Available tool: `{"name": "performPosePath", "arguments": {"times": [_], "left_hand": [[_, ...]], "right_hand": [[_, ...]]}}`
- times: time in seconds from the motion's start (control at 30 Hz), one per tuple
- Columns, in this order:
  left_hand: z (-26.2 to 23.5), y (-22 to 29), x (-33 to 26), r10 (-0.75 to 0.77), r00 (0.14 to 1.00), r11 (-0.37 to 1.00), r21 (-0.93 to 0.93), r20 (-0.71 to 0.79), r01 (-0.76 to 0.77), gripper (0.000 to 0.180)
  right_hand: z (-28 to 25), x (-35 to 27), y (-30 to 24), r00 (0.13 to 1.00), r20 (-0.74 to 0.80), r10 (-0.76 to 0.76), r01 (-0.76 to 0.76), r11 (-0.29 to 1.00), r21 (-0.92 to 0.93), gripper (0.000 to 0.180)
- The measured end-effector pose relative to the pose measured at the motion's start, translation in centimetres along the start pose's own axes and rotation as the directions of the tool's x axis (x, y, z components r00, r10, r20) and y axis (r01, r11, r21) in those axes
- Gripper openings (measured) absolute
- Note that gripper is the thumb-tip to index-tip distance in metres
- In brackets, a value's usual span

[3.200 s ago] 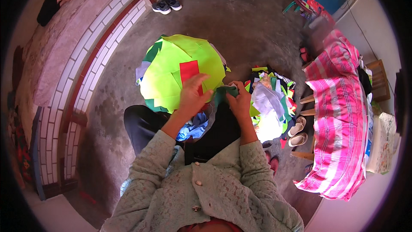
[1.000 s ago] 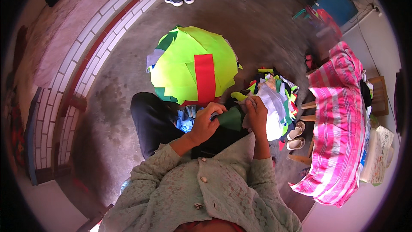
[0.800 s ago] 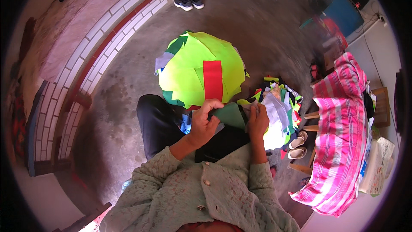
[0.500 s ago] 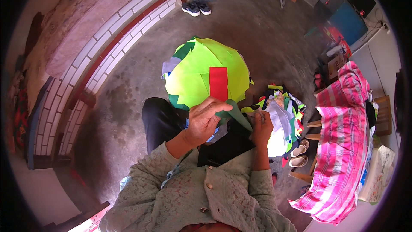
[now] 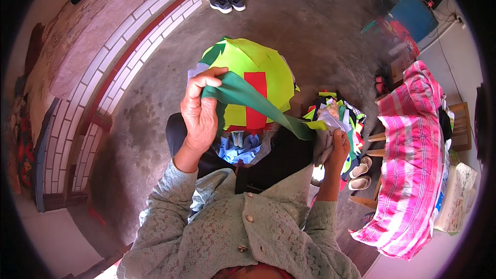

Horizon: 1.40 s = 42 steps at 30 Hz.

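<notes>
A long green fabric strip (image 5: 256,104) stretches across my lap. Its upper end is pinched between the thumb and fingers of my left hand (image 5: 200,106), raised in front of the round pile. My right hand (image 5: 338,151) is closed on a bunch of fabric scraps (image 5: 324,142), grey with a yellow-green bit, where the strip's other end meets them. Beyond my lap lies a round heap of neon yellow fabric pieces (image 5: 268,62), with a red fabric strip (image 5: 256,88) laid on it. A loose pile of mixed-colour scraps (image 5: 356,124) lies to the right.
Blue cloth (image 5: 239,149) lies on the floor between my legs. On the right, a pink checked cloth (image 5: 405,165) covers some furniture, with beige slippers (image 5: 360,175) beside it. A white-brick-faced platform (image 5: 116,54) runs along the left; dark shoes (image 5: 227,4) stand at its far end.
My left hand has moved up and left, drawing the green strip out long. My right hand has shifted right, and grey and yellow-green scraps now show in it.
</notes>
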State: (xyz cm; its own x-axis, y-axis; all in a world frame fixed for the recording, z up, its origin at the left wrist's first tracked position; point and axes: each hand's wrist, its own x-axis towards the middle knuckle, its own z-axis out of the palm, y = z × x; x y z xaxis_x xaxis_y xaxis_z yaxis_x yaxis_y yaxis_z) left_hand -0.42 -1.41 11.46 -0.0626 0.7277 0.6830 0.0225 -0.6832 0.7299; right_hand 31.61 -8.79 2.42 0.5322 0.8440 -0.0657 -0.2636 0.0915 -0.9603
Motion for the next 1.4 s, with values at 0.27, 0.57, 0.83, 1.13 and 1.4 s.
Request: {"name": "performPosePath", "arguments": {"times": [0.27, 0.57, 0.83, 1.13, 1.4], "left_hand": [[-2.8, 1.1, 3.1, 0.000, 0.948, 0.983, -0.175, -0.318, -0.059, 0.016], [-9.8, 0.5, 2.6, -0.011, 0.887, 0.984, -0.162, -0.461, -0.072, 0.015], [-15.8, 1.1, -5.6, -0.408, 0.888, 0.912, -0.147, -0.211, 0.384, 0.032], [-15.3, 2.4, -15.6, -0.718, 0.696, 0.641, 0.410, 0.020, 0.649, 0.039], [-15.9, 3.8, -15.1, -0.782, 0.611, 0.617, 0.293, 0.122, 0.731, 0.047]], "right_hand": [[1.6, -1.8, 3.2, 0.999, 0.028, -0.045, 0.048, 0.989, -0.142, 0.017], [3.1, -2.5, 3.7, 0.999, -0.035, -0.030, 0.030, 0.999, -0.018, 0.015], [2.5, -2.6, 4.7, 0.997, 0.017, -0.074, 0.076, 0.984, -0.161, 0.015], [3.2, -2.8, 4.8, 0.993, 0.044, -0.110, 0.118, 0.944, -0.308, 0.018], [3.0, -2.7, 4.7, 0.993, 0.053, -0.101, 0.113, 0.939, -0.324, 0.021]]}}
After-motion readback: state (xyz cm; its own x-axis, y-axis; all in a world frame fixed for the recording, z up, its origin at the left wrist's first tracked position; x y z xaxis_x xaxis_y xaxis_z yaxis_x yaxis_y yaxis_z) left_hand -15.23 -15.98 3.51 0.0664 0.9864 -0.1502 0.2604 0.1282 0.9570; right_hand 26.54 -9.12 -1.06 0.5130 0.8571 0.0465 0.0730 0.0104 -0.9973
